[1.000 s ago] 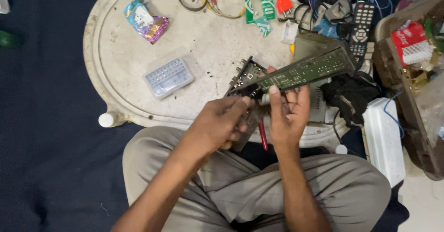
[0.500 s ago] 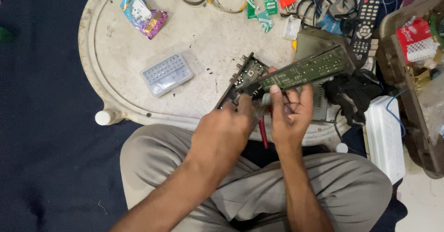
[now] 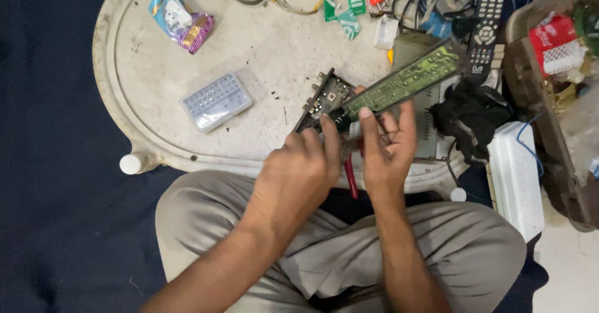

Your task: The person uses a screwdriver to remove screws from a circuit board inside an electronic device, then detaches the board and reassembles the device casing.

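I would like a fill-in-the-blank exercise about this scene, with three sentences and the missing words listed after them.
1. The right hand holds a long ____ circuit board.
2. The clear plastic case lies on the table to the ____ of the left hand in the picture.
3. The black remote control lies near the table's ____ edge in the picture.

Missing words: green; left; right

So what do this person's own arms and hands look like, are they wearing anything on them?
Both forearms are bare up to the frame edge: no sleeves, gloves, watch or bracelets show. The left hand and right hand carry no visible rings. The only clothing in view is light khaki-grey trousers over the crossed legs.
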